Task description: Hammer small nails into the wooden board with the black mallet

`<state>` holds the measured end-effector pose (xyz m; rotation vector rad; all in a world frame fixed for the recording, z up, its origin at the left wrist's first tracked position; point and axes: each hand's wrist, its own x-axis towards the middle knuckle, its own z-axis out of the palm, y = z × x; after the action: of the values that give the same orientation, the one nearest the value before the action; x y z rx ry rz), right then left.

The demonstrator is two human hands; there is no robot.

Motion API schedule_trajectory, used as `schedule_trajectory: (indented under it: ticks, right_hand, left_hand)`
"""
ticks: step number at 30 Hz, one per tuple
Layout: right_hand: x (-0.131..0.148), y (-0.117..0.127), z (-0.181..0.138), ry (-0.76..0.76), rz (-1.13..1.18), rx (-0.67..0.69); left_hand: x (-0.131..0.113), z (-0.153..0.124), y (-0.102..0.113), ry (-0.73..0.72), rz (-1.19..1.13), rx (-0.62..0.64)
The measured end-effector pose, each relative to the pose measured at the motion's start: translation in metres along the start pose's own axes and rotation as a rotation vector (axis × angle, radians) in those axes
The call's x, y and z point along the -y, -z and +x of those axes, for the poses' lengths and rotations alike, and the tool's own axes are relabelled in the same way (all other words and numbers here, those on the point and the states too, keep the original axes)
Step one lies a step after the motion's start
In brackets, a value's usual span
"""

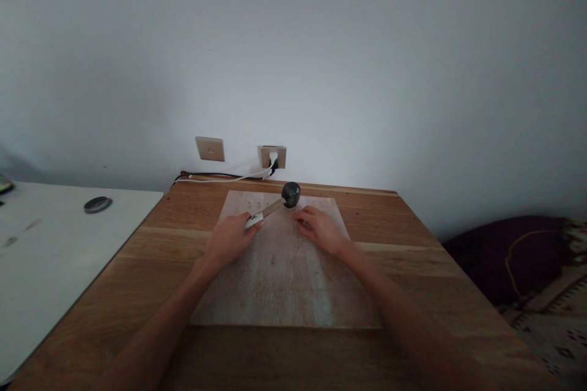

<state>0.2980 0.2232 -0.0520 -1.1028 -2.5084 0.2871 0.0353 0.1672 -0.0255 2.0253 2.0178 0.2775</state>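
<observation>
Gripping mallet (276,205) by handle (270,209), left hand (233,236); right hand (318,229) loosely curled, nothing visible in it, near head (291,193). Probably stiff, head-heavy; handle's best hold.

view: head | from: wearer's head, over wooden table (440,278) | facing: forward, down | range: tabletop close, wall (367,73) beyond

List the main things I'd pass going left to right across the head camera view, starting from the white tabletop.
White tabletop, left hand, dark round tool head, right hand, dark purple fabric.
</observation>
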Motion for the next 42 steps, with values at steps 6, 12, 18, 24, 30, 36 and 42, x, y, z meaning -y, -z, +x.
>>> schedule_trajectory:
  ticks: [6,12,18,24,30,36,42]
  right_hand:
    - [-0.055,0.001,0.014,-0.273,0.046,-0.177]
    - [-0.053,-0.009,0.011,-0.266,0.085,-0.184]
    - [-0.058,-0.009,0.019,-0.274,0.061,-0.159]
    - [-0.061,0.006,0.002,-0.301,-0.037,-0.144]
    - [0.008,0.008,-0.017,0.007,-0.104,-0.035]
    - [0.08,-0.017,-0.019,0.447,-0.084,0.207]
    - [0.021,0.0,-0.017,0.16,-0.048,0.008]
  left_hand:
    - [-0.001,0.004,-0.004,-0.04,-0.007,-0.008]
    - [0.002,0.004,-0.009,-0.033,-0.013,0.002]
    - [-0.016,0.008,-0.006,-0.071,-0.005,0.007]
    - [-0.028,0.017,-0.008,-0.131,0.019,0.041]
    - [-0.022,0.015,-0.008,-0.099,-0.026,-0.045]
    - [-0.017,0.011,-0.003,-0.056,-0.001,-0.045]
    - [-0.011,0.004,-0.002,-0.036,-0.007,-0.035]
